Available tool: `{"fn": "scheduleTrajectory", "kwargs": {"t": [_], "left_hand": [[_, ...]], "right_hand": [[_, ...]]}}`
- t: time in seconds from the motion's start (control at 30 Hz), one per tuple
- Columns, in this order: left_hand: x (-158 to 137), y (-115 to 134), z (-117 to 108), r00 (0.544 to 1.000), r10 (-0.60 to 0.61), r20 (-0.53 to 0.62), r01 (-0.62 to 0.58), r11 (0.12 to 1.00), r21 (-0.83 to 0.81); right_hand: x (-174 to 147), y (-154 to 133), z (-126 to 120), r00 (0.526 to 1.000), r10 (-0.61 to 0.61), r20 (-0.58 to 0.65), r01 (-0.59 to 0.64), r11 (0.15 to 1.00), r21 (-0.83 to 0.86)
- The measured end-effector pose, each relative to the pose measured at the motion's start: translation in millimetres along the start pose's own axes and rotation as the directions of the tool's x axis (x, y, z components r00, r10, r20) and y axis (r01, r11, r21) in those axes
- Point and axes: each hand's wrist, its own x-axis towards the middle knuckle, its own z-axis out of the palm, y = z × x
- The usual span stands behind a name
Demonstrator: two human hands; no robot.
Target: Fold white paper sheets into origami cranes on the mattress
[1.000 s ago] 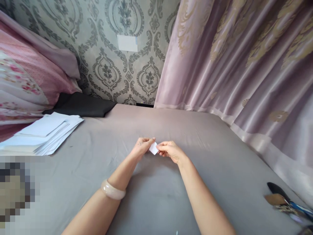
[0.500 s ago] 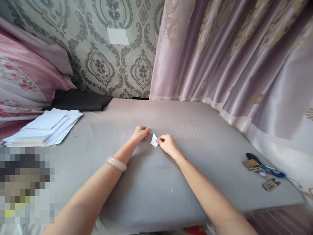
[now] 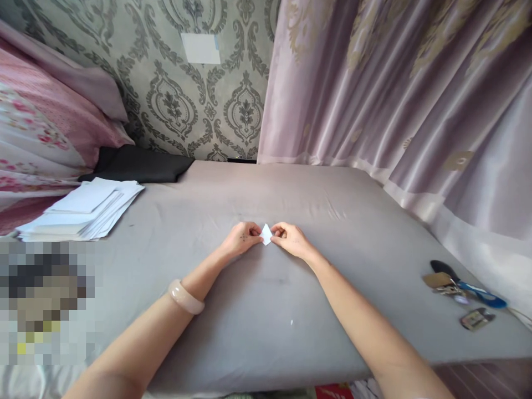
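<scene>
A small piece of folded white paper (image 3: 266,235), roughly diamond-shaped, is held between my two hands over the grey cloth surface (image 3: 266,310). My left hand (image 3: 245,238) pinches its left corner between thumb and fingers. On the opposite side, my right hand (image 3: 288,238) grips the right edge in the same way. A pale bangle (image 3: 185,297) circles my left wrist. The fold lines are too small to make out.
Stacked white sheets (image 3: 85,210) lie at the left, before a folded black cloth (image 3: 141,164). Near the right edge are a blue-handled tool (image 3: 484,293), keys (image 3: 451,289) and a small flat object (image 3: 476,319). Pink curtains (image 3: 332,100) hang behind.
My left hand has come to the paper and taken its left corner; before, it was apart from it. The paper now sits between both hands. The view has tilted slightly.
</scene>
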Motion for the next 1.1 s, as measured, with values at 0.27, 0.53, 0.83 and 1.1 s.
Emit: {"fn": "scheduleTrajectory", "kwargs": {"t": [0.27,0.53,0.83,1.1], "left_hand": [[-3,6,-6,0.999,0.039,0.03,-0.038,0.999,-0.03],[-6,10,-4,0.999,0.051,0.01,-0.05,0.993,-0.105],[-5,8,-8,0.996,0.05,0.08,-0.043,0.995,-0.09],[1,3,-9,0.99,0.121,0.066,-0.125,0.991,0.057]], "right_hand": [[1,6,1,0.999,-0.021,0.028,0.019,0.996,0.085],[0,7,1,0.999,-0.02,0.034,0.016,0.993,0.114],[1,3,-4,0.999,-0.036,0.027,0.035,0.999,0.035],[-1,-1,-2,0.999,-0.054,0.002,0.054,0.998,-0.023]]}}
